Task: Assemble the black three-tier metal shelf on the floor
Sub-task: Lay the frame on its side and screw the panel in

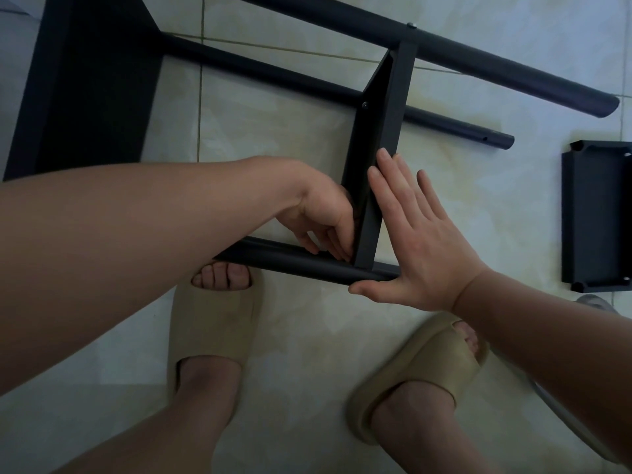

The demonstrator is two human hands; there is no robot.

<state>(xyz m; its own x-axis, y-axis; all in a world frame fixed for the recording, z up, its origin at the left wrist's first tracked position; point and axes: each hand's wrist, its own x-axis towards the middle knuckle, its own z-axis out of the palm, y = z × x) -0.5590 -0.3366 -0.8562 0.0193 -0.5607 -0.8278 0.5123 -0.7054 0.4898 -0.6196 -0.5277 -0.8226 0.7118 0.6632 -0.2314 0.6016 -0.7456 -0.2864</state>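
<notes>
The black shelf frame lies on its side on the tiled floor. A middle tier panel (386, 107) stands on edge between black round poles. The nearest pole (294, 261) runs under my hands. My right hand (413, 234) lies flat with straight fingers against the outer face of that panel, thumb on the near pole. My left hand (325, 217) reaches inside the frame, its fingertips pinched together at the corner where panel and near pole meet; what they pinch is hidden. Another tier (89, 83) sits at the far left of the frame.
A loose black tier panel (595, 217) lies on the floor at the right edge. Two poles (478, 59) stick out to the right past the middle panel. My feet in beige slides (212, 323) stand just below the near pole.
</notes>
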